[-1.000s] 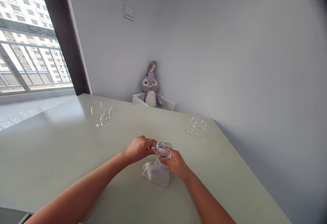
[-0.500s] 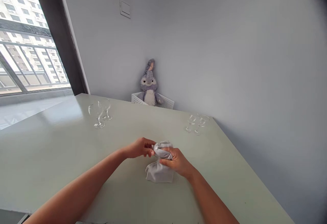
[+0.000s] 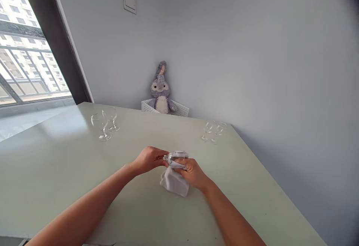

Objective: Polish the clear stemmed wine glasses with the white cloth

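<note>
The left hand (image 3: 150,160) was partly closed, its thumb and fingers pinching the stem end of a clear stemmed glass (image 3: 167,158) that lay tipped on its side between the two hands, above the near middle of the worktop (image 3: 146,212). The right hand (image 3: 193,173) was curled round the bowl end, gripping a light grey cloth (image 3: 175,182) bunched about the bowl, with a loose flap hanging below the fingers. How far the cloth went inside the bowl could not be told, since folds and fingers covered much of it. Farther back on the left stood two clear stemmed glasses (image 3: 104,126), upright and close together; on the right, near the far corner, stood another upright pair of stemmed glasses (image 3: 206,129). Beyond the far edge, a purple-grey plush rabbit (image 3: 162,103) sat in a white perforated basket (image 3: 182,110) by the corner of the pale walls (image 3: 238,58). A switch (image 3: 129,2) was mounted on the left wall, and a railing (image 3: 30,70) showed outside, past a dark frame (image 3: 53,32).
</note>
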A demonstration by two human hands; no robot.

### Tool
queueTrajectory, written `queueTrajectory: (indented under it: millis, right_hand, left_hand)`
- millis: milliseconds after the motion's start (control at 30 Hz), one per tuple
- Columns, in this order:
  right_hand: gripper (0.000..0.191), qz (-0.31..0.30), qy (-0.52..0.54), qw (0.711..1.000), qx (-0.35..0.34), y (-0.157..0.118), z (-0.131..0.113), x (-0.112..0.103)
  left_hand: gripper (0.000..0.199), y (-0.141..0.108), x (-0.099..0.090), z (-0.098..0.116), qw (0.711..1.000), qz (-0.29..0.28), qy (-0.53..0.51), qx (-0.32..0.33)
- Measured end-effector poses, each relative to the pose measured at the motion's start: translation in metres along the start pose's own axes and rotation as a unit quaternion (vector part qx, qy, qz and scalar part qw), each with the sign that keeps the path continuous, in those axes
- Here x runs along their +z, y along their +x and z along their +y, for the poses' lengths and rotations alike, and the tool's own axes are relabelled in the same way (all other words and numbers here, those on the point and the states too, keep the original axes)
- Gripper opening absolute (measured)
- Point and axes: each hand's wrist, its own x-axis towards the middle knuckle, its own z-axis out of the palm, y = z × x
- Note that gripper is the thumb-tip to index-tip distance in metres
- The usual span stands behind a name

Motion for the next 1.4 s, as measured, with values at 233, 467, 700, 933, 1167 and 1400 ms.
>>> queueTrajectory:
  millis: [233, 467, 700, 933, 1167, 1400]
  right_hand:
    - [0.026, 0.077, -0.207, 0.959, -0.177, 0.009, 0.023, -0.017]
    - [0.039, 0.289, -0.216, 0.921, -0.149, 0.008, 0.036, -0.031]
    - [0.044, 0.043, -0.338, 0.919, -0.199, 0.004, 0.009, 0.001]
    - [0.028, 0.137, -0.033, 0.990, -0.021, 0.010, 0.016, -0.010]
    - [0.034, 0.275, 0.394, 0.865, 0.144, 0.017, 0.027, 0.000]
    - [0.030, 0.263, 0.454, 0.847, 0.088, 0.010, 0.002, 0.039]
  left_hand:
    - [0.048, 0.002, -0.008, 0.006, 0.906, -0.218, -0.350, -0.100]
    - [0.044, 0.004, 0.001, 0.002, 0.932, -0.107, -0.272, -0.212]
    - [0.034, -0.002, 0.017, -0.001, 0.991, 0.039, 0.093, -0.092]
    - [0.030, -0.008, 0.038, 0.010, 0.954, 0.100, 0.231, 0.161]
    - [0.039, -0.005, 0.042, 0.013, 0.958, 0.146, 0.245, 0.036]
    - [0.044, -0.006, 0.046, 0.022, 0.950, 0.154, 0.270, -0.006]
